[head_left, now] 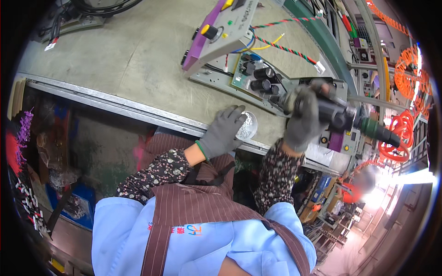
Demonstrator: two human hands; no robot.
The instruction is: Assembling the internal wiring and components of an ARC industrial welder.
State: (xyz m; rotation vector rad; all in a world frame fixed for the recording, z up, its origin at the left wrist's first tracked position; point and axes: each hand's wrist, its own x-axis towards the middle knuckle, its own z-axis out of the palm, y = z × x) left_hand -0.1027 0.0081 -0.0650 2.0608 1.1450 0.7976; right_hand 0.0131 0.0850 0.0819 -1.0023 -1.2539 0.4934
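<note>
Head view shows 2 hands in gray gloves at a metal bench (pixel 156 64). The right hand (pixel 302 117) is wrapped around a black tool (pixel 340 115), so the tool sits inside that grip and its back end sticks out to the right. Just left of the tool is an open metal case (pixel 209 77) with a green board (pixel 241 77) in it. The left hand (pixel 221 133) touches a small white dish (pixel 251 132) full of shiny bits; its fingertips are partly hidden, so I cannot tell if they pinch any.

Bowl (pixel 254 129) on bench (pixel 138 64), circuit board (pixel 241 77) behind
</note>
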